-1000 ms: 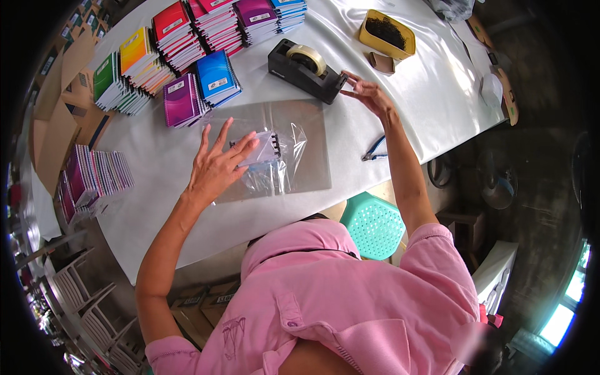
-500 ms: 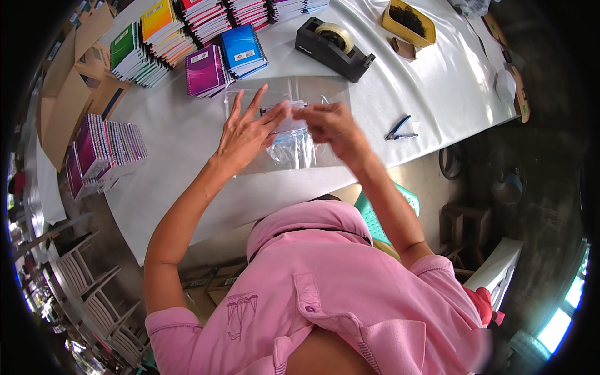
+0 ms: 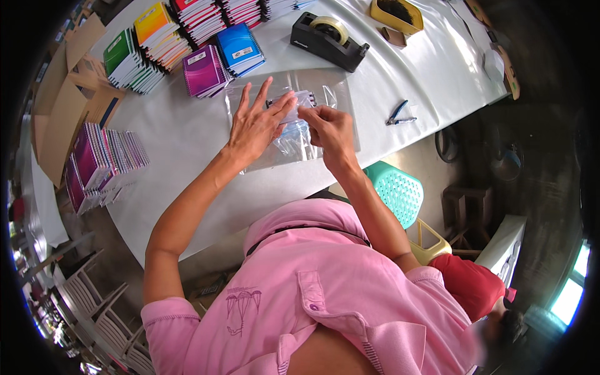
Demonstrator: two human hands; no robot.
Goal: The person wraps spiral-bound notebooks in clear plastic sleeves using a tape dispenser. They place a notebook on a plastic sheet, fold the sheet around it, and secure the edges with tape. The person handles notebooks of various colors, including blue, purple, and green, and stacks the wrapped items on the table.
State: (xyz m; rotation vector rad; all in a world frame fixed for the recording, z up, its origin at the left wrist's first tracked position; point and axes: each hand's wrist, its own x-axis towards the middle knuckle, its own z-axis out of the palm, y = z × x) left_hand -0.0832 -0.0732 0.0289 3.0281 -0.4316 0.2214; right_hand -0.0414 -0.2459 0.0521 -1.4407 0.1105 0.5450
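Note:
My left hand (image 3: 253, 130) lies with its fingers spread over clear plastic bags (image 3: 337, 84) near the table's front edge. Its fingertips touch a small stack of white paper slips (image 3: 304, 98) on the plastic. Just right of that stack, my right hand (image 3: 331, 130) is closed in a pinch, thumb against forefinger. Whatever it pinches is too small or too hidden to tell. Behind the bags are a purple spiral notebook (image 3: 203, 70) pile and a blue spiral notebook (image 3: 240, 47) pile.
A black tape dispenser (image 3: 328, 47) stands beyond the bags, with a yellow tub (image 3: 397, 15) farther right. Blue-handled nippers (image 3: 397, 114) lie at right. Notebook stacks (image 3: 159, 34) and a cardboard box (image 3: 72, 100) occupy the left. A green stool (image 3: 395, 192) stands below the table edge.
My right hand has come slightly down, and its blur is gone. The left hand stays spread on the plastic. The head view has shifted a little, showing more of the green stool.

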